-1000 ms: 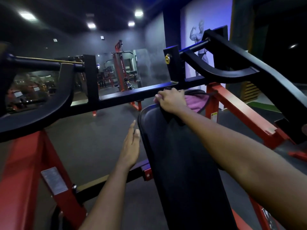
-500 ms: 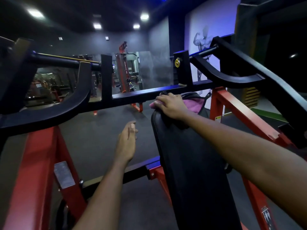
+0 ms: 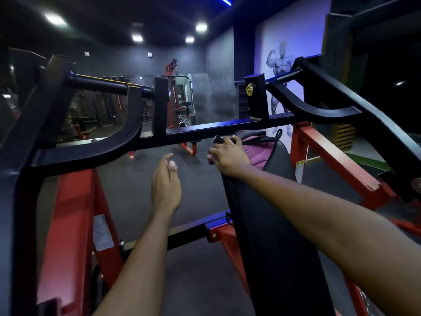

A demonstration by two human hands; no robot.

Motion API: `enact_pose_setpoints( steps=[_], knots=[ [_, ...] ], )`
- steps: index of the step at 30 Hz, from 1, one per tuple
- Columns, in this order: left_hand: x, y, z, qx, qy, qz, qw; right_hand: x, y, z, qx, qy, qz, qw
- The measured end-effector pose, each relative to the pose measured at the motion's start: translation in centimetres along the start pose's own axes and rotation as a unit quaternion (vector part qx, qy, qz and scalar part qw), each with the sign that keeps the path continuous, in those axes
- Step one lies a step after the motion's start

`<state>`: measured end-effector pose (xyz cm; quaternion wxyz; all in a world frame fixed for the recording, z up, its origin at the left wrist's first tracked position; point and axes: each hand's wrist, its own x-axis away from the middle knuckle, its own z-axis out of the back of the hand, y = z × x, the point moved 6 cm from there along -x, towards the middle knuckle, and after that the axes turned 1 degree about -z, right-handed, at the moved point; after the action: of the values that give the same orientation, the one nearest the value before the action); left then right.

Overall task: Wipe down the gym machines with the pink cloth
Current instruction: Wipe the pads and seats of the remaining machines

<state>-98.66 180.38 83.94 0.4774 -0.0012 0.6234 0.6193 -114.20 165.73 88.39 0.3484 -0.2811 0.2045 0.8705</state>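
Red frame (image 3: 68, 213) sat at 8 o'clock of the view. My left hand (image 3: 166, 179) hung free near centre, fingers straight and pressed together, holding nothing. My right hand (image 3: 227, 157), at 2 o'clock of the left, lay on the top corner of the black pad (image 3: 262, 236), just under the crossbar (image 3: 216, 128). Its fingers curled over the pad edge, gripping the pink cloth (image 3: 259, 153). The cloth lay bunched at 3 o'clock of my knuckles, on the pad's top.
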Motion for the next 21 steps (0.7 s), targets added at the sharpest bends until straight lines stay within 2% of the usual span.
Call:
enact_pose_setpoints(
  steps=[6, 9, 10, 11, 13, 14, 15, 18, 21],
  knots=[
    [0.7, -0.5, 1.2, -0.015, -0.038, 0.005, 0.999, 2.5, -2.8, -0.1, 0.009, -0.049, 0.05, 0.998],
    [1.5, 0.3, 1.4, -0.002, -0.069, -0.008, 0.998, 3.2, -3.5, 0.9, -0.082, -0.108, -0.001, 0.991],
    [1.7, 0.8, 1.6, 0.006, -0.082, -0.015, 0.996, 3.4, -3.5, 1.8, -0.163, -0.128, -0.034, 0.978],
    [1.7, 1.3, 1.9, 0.016, -0.091, -0.025, 0.995, 3.5, -3.3, 2.6, -0.282, -0.138, -0.064, 0.947],
    [1.9, 2.8, 2.5, 0.041, -0.103, -0.048, 0.993, 3.7, -3.2, 4.5, -0.498, -0.136, -0.097, 0.851],
    [1.8, 3.6, 2.7, 0.048, -0.114, -0.059, 0.991, 3.8, -3.2, 5.5, -0.537, -0.135, -0.101, 0.826],
    [1.7, 4.5, 2.8, 0.05, -0.13, -0.071, 0.988, 3.8, -3.1, 6.3, -0.545, -0.129, -0.103, 0.822],
    [1.6, 6.1, 2.1, 0.043, -0.208, -0.076, 0.974, 4.0, -2.7, 7.7, -0.511, -0.094, -0.108, 0.847],
    [1.7, 6.8, 1.4, 0.046, -0.264, -0.052, 0.962, 4.7, -3.5, 8.0, -0.552, -0.118, -0.086, 0.821]
  ],
)
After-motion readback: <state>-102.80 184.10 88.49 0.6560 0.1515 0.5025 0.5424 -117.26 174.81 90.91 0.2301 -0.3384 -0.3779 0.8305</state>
